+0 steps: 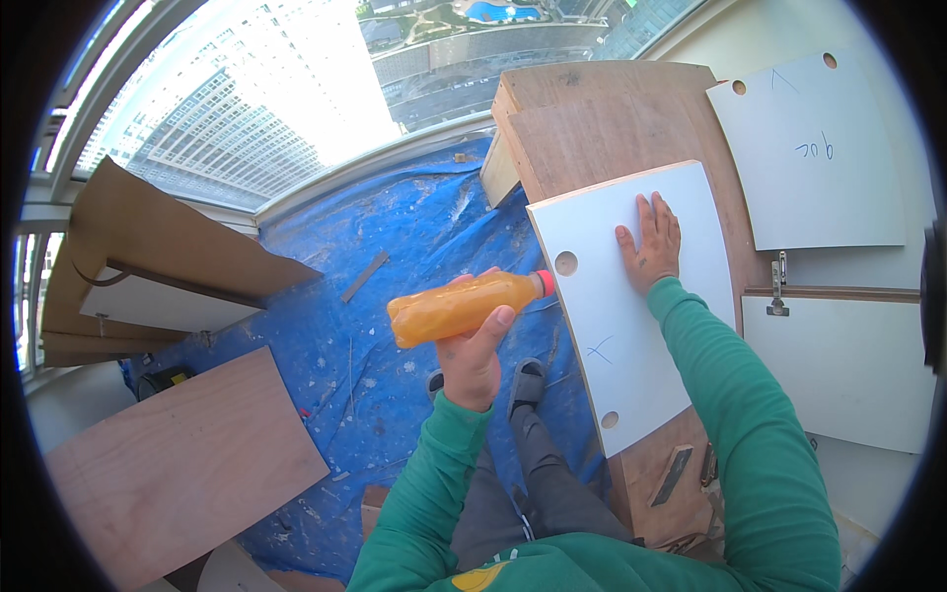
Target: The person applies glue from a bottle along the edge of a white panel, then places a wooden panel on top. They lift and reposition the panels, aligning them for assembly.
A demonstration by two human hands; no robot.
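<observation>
Here, one left hand [471,362] grips one bottle [449,308]; one right hand [653,247] rests spread on one two-holed panel [631,340].

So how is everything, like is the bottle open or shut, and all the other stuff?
Bottle: capped, tipped sideways, orange liquid inside.
Left hand: curled around the bottle.
Right hand: open, palm down.
White panel: under the right hand, pen-marked, on the wooden unit.
Blue sheet: spread out, wrinkled, spotted.
Sandals: worn.
Hinge: too small to tell.

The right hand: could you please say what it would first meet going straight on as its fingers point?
Past the white panel, the right hand would likely meet the brown wooden surface beyond, though depth is unclear.
</observation>
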